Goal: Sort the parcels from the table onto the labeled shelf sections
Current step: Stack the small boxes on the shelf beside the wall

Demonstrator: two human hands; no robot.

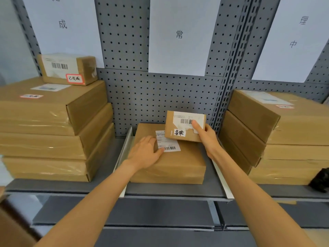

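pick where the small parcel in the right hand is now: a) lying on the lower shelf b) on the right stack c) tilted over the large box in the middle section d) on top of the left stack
c: the right hand grips the small parcel tilted, its lower edge over the large box in the middle section, where the left hand rests flat.

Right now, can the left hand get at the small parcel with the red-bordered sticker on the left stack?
Probably yes. The left hand rests flat on the middle parcel, holding nothing, and the small parcel sits exposed on top of the left stack, its front uncovered.
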